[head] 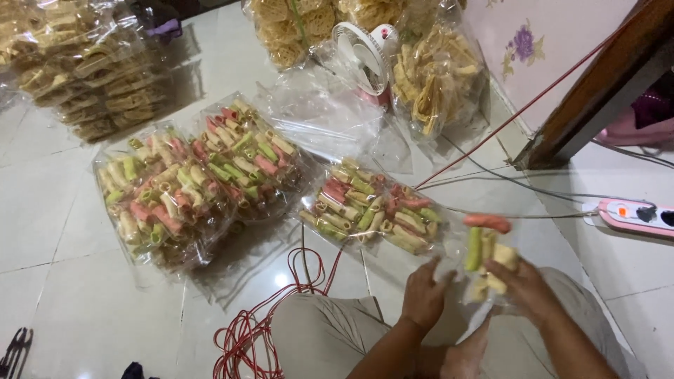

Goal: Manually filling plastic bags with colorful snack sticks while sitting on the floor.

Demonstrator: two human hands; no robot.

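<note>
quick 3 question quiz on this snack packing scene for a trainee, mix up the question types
1. True or false: the right hand holds a clear bag of tube crackers.
2. Which lies nearest the left hand? A) the small fan B) the red cord C) the power strip
3. Fill in: the three filled bags on the floor hold pink, green and ____ tubes.

Key: 1 true; 2 B; 3 yellow

Three filled bags of coloured tube snacks (pixel 242 151), one white fan (pixel 361 56), one power strip (pixel 635 216).
</note>
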